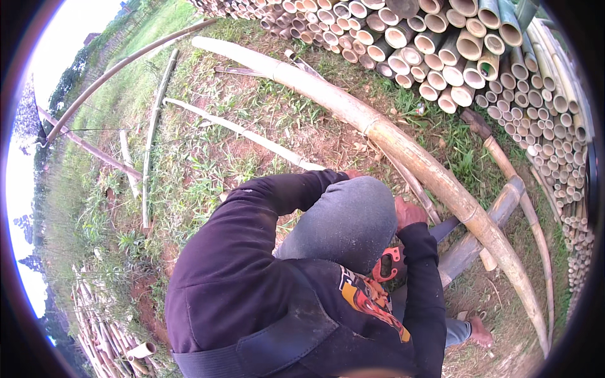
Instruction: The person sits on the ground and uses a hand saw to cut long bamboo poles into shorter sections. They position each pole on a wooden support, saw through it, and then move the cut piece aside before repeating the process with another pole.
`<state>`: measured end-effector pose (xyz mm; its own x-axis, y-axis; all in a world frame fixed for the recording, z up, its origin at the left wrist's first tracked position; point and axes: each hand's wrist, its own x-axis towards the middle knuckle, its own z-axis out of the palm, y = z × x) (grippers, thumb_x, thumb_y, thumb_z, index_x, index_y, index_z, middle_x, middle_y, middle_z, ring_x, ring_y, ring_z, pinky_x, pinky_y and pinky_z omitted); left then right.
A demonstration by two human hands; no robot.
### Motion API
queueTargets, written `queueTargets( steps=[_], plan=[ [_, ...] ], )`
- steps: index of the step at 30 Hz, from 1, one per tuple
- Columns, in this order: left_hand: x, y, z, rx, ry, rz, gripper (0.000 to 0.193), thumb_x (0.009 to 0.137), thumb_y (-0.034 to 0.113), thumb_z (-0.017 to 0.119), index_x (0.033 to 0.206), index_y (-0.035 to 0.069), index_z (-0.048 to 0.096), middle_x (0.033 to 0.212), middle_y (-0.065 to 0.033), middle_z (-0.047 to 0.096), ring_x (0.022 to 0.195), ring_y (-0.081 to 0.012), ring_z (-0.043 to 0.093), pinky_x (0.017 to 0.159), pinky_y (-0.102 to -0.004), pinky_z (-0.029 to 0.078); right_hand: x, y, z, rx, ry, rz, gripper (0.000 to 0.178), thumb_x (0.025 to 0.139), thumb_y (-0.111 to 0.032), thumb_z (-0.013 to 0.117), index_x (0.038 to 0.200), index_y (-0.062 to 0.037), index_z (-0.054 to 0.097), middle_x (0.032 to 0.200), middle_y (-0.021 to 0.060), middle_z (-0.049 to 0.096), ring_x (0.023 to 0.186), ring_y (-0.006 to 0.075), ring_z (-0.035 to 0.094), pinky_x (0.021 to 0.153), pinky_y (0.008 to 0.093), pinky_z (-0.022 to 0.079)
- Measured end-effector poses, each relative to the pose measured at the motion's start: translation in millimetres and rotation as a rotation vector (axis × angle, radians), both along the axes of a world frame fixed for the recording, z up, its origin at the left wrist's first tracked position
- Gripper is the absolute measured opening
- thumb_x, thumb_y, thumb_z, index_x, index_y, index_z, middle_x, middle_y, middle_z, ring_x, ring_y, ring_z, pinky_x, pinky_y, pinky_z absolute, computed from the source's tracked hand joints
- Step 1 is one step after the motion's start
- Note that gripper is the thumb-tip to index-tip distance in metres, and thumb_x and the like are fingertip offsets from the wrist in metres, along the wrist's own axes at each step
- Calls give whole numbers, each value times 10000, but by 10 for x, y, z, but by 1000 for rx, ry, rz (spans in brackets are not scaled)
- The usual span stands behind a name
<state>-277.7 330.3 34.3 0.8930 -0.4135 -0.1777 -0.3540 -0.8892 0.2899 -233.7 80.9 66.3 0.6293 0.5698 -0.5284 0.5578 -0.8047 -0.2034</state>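
My left hand (354,173) shows only in part beyond my bent knee, and its fingers are hidden. Beside it, a slim pale bamboo pole (246,132) runs off toward the far left; whether the hand holds the pole cannot be seen. To the right of the knee, my right hand (411,213) is closed, but what lies inside the grip is hidden. Under my right forearm shows an orange tool handle (386,264), apart from the fingers. A dark, narrow piece (445,228) sticks out past my right wrist, next to a thick bamboo pole (384,132).
The thick pole arches across in front of me, over a greyish bamboo log (469,249). Stacked bamboo (435,57) fills the far right. More poles (157,132) lie or lean at the left on grass, and cut pieces (104,334) are heaped at the lower left.
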Motion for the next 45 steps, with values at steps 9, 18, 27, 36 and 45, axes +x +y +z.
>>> queueTargets(
  steps=[9,18,27,36,45],
  plan=[
    [326,-129,281,42,-319,-140,460,941,449,691,1242,111,608,1001,-139,668,718,-348,749,573,-463,613,135,-445,108,443,-375,74,573,945,-466,694,1437,-180,627,1127,187,719,996,417,708,846,546,560],
    [95,552,-494,-1263,-924,1237,428,1015,408,678,1136,15,559,1024,-110,606,854,-218,545,785,-381,471,95,-863,87,506,-499,-71,541,948,-378,736,1442,-175,646,1029,143,701,887,369,711,749,482,573],
    [612,967,-669,-1986,-337,1519,1135,932,875,451,1664,42,208,1627,-336,370,1499,-480,393,1246,-582,273,533,-250,450,608,-492,-72,510,971,-349,724,1433,-146,650,1015,147,720,902,361,727,755,479,570],
    [830,1304,-278,-1980,-246,1495,1159,923,871,481,1715,134,66,1734,-302,141,1603,-451,203,1272,-635,169,803,939,655,519,-510,-9,517,974,-366,708,1463,-221,623,997,165,700,880,389,727,760,512,567],
    [997,1510,-904,-1830,-249,1389,996,948,715,610,1698,170,244,1757,-195,204,1612,-421,198,1245,-668,206,881,870,461,481,-558,31,529,935,-341,732,1443,-218,650,959,152,691,858,379,720,760,502,568]
  ],
)
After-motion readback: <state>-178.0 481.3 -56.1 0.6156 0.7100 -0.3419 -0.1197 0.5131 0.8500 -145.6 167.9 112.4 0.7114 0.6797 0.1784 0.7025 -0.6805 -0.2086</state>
